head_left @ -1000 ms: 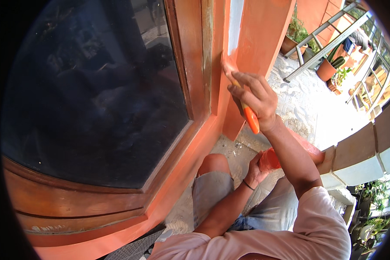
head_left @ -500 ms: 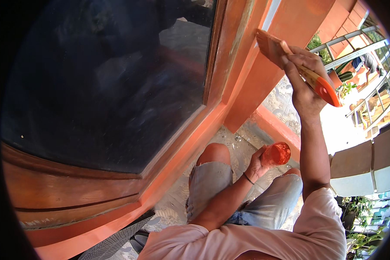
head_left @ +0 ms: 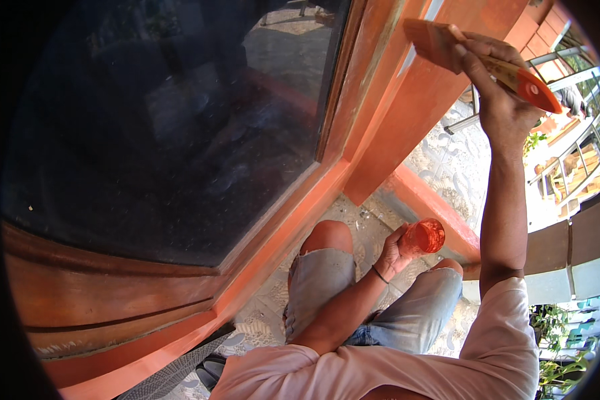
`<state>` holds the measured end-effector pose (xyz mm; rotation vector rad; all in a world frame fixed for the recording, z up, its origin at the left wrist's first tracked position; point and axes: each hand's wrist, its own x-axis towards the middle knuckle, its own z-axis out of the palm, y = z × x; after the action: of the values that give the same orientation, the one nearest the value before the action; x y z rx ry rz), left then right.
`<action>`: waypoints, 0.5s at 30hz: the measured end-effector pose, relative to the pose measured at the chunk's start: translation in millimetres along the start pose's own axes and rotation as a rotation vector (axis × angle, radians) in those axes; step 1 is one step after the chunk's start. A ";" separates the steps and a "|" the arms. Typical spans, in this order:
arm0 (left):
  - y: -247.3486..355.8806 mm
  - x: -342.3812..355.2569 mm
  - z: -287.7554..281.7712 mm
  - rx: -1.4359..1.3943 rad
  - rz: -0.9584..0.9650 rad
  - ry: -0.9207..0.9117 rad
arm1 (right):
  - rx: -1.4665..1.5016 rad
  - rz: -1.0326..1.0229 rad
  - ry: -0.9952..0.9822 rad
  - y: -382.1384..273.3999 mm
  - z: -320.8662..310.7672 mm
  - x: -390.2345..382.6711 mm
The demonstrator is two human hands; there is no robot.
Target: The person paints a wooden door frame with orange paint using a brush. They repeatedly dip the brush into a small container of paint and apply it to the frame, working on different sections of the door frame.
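High at the upper right, my right hand (head_left: 503,87) is closed round the handle of a wide paintbrush (head_left: 437,45). Its orange-smeared bristles lie against the orange frame post (head_left: 407,107), close to a pale strip. The handle's orange end (head_left: 540,92) points out past my palm. Lower down, above my knees, my left hand (head_left: 395,253) grips a small cup of orange paint (head_left: 430,235), tilted so its open mouth shows. A dark band circles my left wrist.
A dark glass pane (head_left: 160,133) in a brown wooden frame (head_left: 113,283) fills the left. Below the post runs a low orange ledge (head_left: 433,207) over patterned tiles (head_left: 447,153). Metal ladder rails (head_left: 463,125) and plants (head_left: 560,333) stand at right. A dark woven mat (head_left: 173,370) lies lower left.
My right hand has moved up and to the right with the paintbrush, and the brush lies flatter, its bristles higher on the post. My left hand and the cup have hardly moved.
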<state>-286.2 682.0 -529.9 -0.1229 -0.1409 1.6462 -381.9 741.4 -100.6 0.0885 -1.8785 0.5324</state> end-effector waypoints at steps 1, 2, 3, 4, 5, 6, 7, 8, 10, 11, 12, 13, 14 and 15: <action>0.5 0.1 -0.6 0.005 0.009 0.009 | -0.022 -0.040 0.065 -5.8 -5.2 6.1; 0.8 -1.0 -1.4 0.009 0.020 0.018 | -0.040 0.018 0.073 -15.7 -6.1 3.5; -0.6 -0.5 -0.9 0.014 0.023 0.025 | -0.066 0.075 0.083 -26.5 -7.3 -1.1; -0.4 -0.7 0.9 0.017 0.013 0.011 | 0.183 0.085 0.014 -26.0 -2.2 -10.3; -0.1 -1.3 2.6 0.020 0.005 -0.002 | 0.146 0.126 -0.100 -20.9 -0.5 -22.3; 4.6 -3.9 3.0 0.026 0.009 -0.010 | 0.096 0.126 -0.219 -13.2 5.6 -34.7; 4.4 -4.2 6.2 0.032 0.008 -0.012 | 0.027 0.123 -0.333 -9.0 6.0 -41.3; 3.6 -5.0 9.2 0.038 0.007 -0.014 | 0.012 0.124 -0.350 -6.0 7.1 -41.8; 0.8 -3.7 9.2 0.039 0.003 -0.020 | -0.019 0.123 -0.385 -1.2 10.6 -34.1; -0.8 -2.6 9.1 0.034 -0.003 -0.021 | -0.028 0.097 -0.328 2.9 7.2 -23.7; -0.4 -2.9 5.8 0.028 0.003 -0.019 | -0.051 0.101 -0.286 1.1 4.6 -11.3; 0.5 -2.7 2.4 0.024 0.012 -0.018 | -0.073 0.105 -0.245 -3.8 1.3 3.2; 1.2 -2.1 -0.8 0.021 0.021 -0.017 | -0.031 0.055 -0.157 -6.9 -2.2 17.8; 3.7 -2.6 -4.3 0.019 0.035 -0.015 | 0.018 0.006 -0.069 -8.7 -5.5 28.7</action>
<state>-288.9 679.2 -534.8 -0.0995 -0.1354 1.6828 -384.9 741.4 -70.2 0.1144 -1.9422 0.5560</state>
